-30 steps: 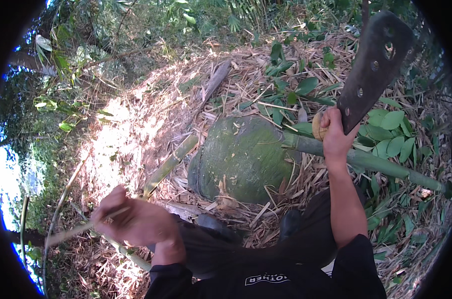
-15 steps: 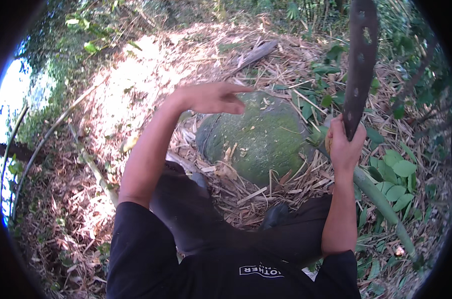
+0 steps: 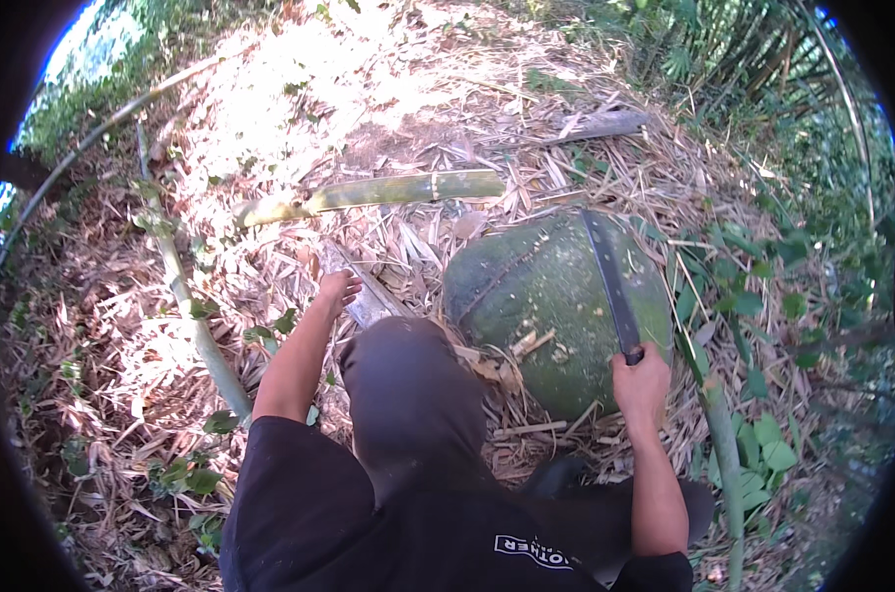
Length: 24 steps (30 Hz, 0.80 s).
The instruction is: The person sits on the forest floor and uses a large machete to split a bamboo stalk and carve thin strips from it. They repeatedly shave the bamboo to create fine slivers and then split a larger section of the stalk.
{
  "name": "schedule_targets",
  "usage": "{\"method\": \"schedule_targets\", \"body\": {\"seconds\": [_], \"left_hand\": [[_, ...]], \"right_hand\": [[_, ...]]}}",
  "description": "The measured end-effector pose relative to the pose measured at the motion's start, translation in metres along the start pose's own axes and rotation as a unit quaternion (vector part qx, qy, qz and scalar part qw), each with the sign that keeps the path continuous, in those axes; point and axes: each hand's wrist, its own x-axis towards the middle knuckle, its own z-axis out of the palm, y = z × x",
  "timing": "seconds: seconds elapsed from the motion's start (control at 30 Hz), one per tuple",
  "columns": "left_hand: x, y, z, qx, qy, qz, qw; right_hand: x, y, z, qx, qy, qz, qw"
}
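My right hand [image 3: 642, 383] is closed around the handle of a machete [image 3: 612, 281]. Its long dark blade points away from me over a big green, mossy rock [image 3: 526, 286]; whether it touches the stone I cannot tell. My left hand [image 3: 341, 287] is beside my bent left knee, fingers loosely apart and holding nothing visible. Just past that hand lies a greyish piece of wood [image 3: 369, 296]. A cut length of yellow-green bamboo [image 3: 388, 189] rests on the litter beyond the rock's far left side.
Dry leaves and bamboo scraps cover the ground. A green bamboo stem [image 3: 726, 459] runs along my right, beside leafy plants [image 3: 763, 449]. Another pole [image 3: 186, 286] slants on the left. Far off lies a weathered log [image 3: 600, 125].
The machete has come down from upright to lie low over the rock. My left hand has drawn back from above the rock to beside my knee. The view has shifted, showing the cut bamboo fully.
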Motion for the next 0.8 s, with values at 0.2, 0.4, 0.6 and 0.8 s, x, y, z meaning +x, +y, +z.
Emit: {"method": "schedule_targets", "body": {"seconds": [0.2,0.4,0.6,0.8], "left_hand": [[0.093,-0.007,0.042,-0.105,-0.028,0.055,0.993],[0.211,0.017,0.047,-0.261,0.002,0.078,0.962],[0.302,0.034,0.043,-0.432,0.048,0.073,0.898],[0.353,0.049,0.046,0.092,0.291,0.245,0.92]], "right_hand": [[0.082,-0.017,0.065,-0.142,0.233,-0.03,0.962],[0.119,0.002,0.126,-0.167,0.322,-0.025,0.932],[0.123,0.005,0.139,-0.22,0.28,-0.003,0.935],[0.129,-0.002,0.141,-0.22,0.256,0.03,0.941]]}}
